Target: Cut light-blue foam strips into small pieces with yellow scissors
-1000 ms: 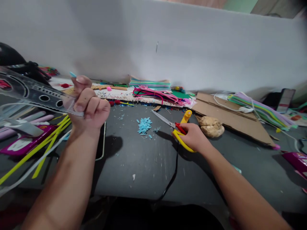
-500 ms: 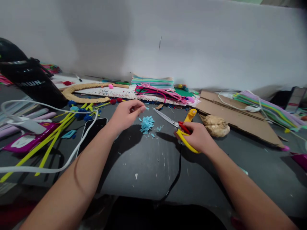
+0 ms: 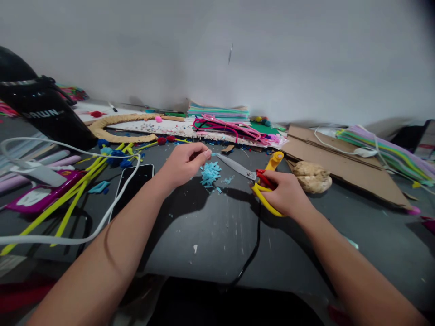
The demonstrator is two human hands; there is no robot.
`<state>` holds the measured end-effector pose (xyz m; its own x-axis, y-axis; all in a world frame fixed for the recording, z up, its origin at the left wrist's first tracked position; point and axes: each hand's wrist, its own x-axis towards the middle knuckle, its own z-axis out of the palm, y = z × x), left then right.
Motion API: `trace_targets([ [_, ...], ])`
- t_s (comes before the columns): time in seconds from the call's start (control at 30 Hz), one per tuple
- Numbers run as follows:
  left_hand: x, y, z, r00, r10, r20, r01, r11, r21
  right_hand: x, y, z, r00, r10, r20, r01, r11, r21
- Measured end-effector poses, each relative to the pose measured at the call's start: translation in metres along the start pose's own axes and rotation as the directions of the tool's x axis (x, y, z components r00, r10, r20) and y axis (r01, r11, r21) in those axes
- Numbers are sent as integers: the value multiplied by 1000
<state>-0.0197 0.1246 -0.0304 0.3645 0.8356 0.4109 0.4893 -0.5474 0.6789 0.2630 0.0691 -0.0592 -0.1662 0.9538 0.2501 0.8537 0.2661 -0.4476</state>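
My left hand (image 3: pixel 186 164) pinches a small light-blue strip (image 3: pixel 214 154) between thumb and fingertips. In my right hand (image 3: pixel 283 190) are scissors (image 3: pixel 239 168) with yellow and red handles; their blades point left, with the tips close to the strip. The blades look closed or nearly so. Beneath both, a small heap of light-blue snippets (image 3: pixel 210 173) lies on the dark grey table (image 3: pixel 210 235), with tiny scraps beside it. A yellow object (image 3: pixel 274 159) stands just behind my right hand.
A phone (image 3: pixel 136 176), white cable (image 3: pixel 131 181), yellow strips (image 3: pixel 78 190) and black bottle (image 3: pixel 44 104) are at left. Pink cords (image 3: pixel 231 129) and a foam sheet stack (image 3: pixel 217 112) lie behind. Cardboard (image 3: pixel 343 167) and a beige lump (image 3: pixel 311 176) sit right.
The scissors' tips have come closer to my left fingertips and the strip. The whole view has shifted slightly, and the blades look a little more closed.
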Motion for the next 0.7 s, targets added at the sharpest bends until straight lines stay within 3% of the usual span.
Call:
trace_targets([
  [0.37,-2,4,-2,998,12,64,-14,1000,25,0,1,-2,1000,-29,10,30,1000,-8],
  [0.7,-2,4,-3,999,34,31,-36,997,66,1,-2,-1,999,-39,12,40,999,-14],
])
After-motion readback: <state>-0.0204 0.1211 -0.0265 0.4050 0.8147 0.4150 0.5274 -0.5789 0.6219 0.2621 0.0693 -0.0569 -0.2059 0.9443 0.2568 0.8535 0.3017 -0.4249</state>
